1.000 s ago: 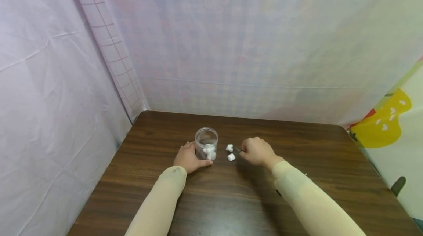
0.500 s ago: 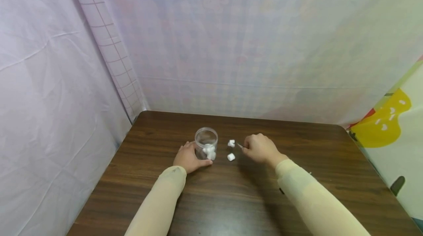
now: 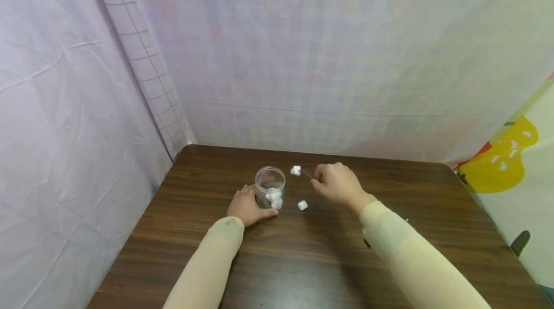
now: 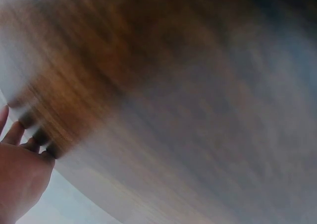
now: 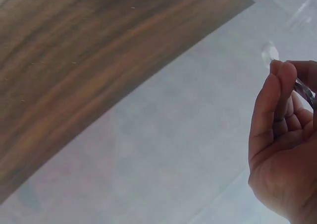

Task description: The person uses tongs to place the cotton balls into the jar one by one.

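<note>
My left hand (image 3: 248,207) holds a clear jar (image 3: 270,178) from its left side, thumb at the front near the base. Several white marshmallow-like lumps (image 3: 274,197) lie at the bottom of the open jar. In my right hand (image 3: 339,184) a thin metal spoon (image 5: 304,92) is pinched between thumb and fingers. White lumps (image 3: 295,170) sit at the spoon's tip, just right of the jar's rim in the head view. One more white lump (image 3: 302,205) lies on the table right of the jar. The left wrist view shows only fingers and blurred table.
The brown wood-grain table (image 3: 207,261) ends at a pale patterned curtain (image 3: 303,83) behind, with a white cloth (image 3: 65,155) at the left. A small dark object (image 3: 366,243) shows partly from under the right sleeve.
My right hand has risen away from the table with the spoon and its white lumps, which have swung left toward the jar's rim. The left hand, jar and lone lump stay put.
</note>
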`<state>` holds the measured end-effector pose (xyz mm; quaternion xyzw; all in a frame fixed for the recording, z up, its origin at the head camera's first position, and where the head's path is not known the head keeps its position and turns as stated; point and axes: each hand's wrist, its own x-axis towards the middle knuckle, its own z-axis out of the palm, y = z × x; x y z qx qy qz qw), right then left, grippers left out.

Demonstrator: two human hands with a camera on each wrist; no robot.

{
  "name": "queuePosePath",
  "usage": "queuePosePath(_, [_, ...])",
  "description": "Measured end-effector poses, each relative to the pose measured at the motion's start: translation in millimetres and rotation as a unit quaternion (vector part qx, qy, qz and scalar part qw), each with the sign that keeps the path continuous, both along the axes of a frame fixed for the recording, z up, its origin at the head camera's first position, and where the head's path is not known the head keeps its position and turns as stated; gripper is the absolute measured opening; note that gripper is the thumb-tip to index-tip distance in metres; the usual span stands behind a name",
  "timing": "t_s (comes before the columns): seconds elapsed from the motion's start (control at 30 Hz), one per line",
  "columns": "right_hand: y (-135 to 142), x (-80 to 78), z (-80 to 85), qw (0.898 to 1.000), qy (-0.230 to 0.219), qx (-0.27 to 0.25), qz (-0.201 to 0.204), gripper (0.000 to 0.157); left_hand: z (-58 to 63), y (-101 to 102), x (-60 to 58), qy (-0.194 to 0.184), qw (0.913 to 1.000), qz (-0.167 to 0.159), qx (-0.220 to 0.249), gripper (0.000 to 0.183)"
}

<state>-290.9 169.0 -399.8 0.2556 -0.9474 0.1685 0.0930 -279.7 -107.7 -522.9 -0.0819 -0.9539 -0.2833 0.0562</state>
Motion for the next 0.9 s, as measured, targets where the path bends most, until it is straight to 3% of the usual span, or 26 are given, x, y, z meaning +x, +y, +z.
queuePosePath(0.2, [-15, 5.3, 15.8, 0.998, 0.051, -0.013, 0.024, 0.012, -0.4, 0, -0.7, 0.008, 1.0000, -0.002, -0.001, 0.088])
queuePosePath(0.37, [-28, 11.6, 24.2, 0.998, 0.040, -0.010, 0.044, 0.014, 0.1, 0, -0.3, 0.004, 1.0000, -0.002, 0.002, 0.087])
queuePosePath(0.9, [-49, 12.3, 16.9, 0.997, 0.020, 0.047, 0.066, 0.019, -1.4, 0, -1.7, 0.001, 1.0000, 0.001, 0.001, 0.089])
